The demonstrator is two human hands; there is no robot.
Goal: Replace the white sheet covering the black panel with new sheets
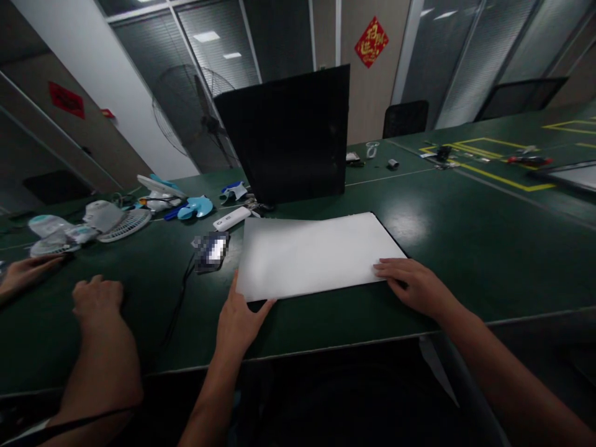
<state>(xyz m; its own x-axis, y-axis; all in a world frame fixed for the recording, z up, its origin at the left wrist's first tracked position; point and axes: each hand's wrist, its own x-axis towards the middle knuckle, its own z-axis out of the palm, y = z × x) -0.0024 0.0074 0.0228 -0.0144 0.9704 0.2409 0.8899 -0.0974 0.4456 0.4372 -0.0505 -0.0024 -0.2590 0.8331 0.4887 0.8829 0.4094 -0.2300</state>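
Note:
A wide white sheet (307, 254) lies flat on the green table in front of me, with a thin dark edge showing along its right side. My left hand (239, 320) is at the sheet's near left corner, its fingers along the left edge and its thumb spread out by the near edge. At the near right corner, my right hand (410, 282) rests with its fingers stretched out on the sheet's surface. Behind the sheet stands a large black panel (291, 136), tilted slightly; what it belongs to I cannot tell.
Another person's hand (97, 295) rests on the table at left. A blurred phone-like device (212, 251), a white stick-shaped device (231, 219) and white fan parts (125, 225) lie on the left. Tools and small parts (444, 155) are at the far right, near yellow tape lines (507, 177).

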